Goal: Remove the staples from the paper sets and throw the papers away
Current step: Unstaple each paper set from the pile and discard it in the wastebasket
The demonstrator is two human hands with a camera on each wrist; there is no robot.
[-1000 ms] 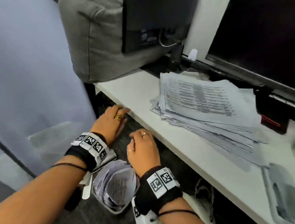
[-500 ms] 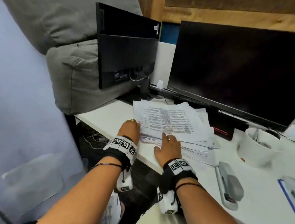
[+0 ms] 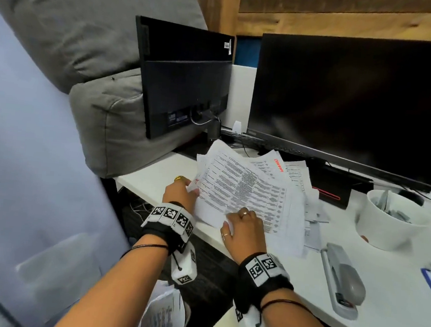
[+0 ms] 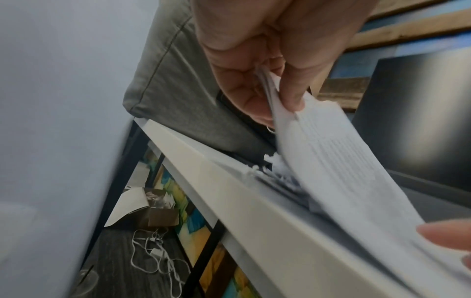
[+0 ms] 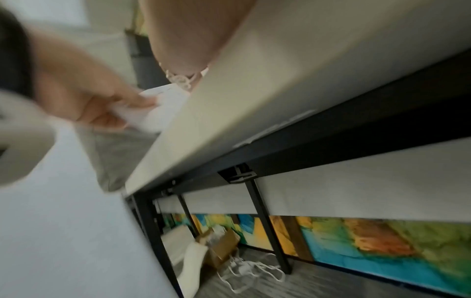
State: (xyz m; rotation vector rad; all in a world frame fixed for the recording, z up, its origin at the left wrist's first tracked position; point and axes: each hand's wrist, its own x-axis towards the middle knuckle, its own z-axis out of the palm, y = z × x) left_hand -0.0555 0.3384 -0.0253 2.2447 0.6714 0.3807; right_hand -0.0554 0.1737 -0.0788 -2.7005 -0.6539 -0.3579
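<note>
A stapled paper set [image 3: 243,192] printed with tables is tilted up off the loose paper stack [image 3: 296,175] on the white desk [image 3: 156,173]. My left hand [image 3: 190,187] pinches the set's left corner between thumb and fingers, as the left wrist view shows plainly for the hand [image 4: 272,96] and the paper set [image 4: 344,161]. My right hand [image 3: 230,220] grips the set's near edge, fingers curled on top and thumb at the edge. Its fingertip [image 4: 446,236] shows under the sheet. The right wrist view is blurred; it shows the desk edge [image 5: 229,113]. The staple is not visible.
A grey stapler [image 3: 342,281] lies on the desk to my right, and a white bowl [image 3: 386,225] stands behind it. Two dark monitors [image 3: 357,105] stand at the back. A bin holding papers [image 3: 164,315] sits on the floor below my left arm. A grey cushion [image 3: 103,122] is on the left.
Both hands rose from the bin under the desk to the paper stack. They took hold of the top paper set and lifted its left side.
</note>
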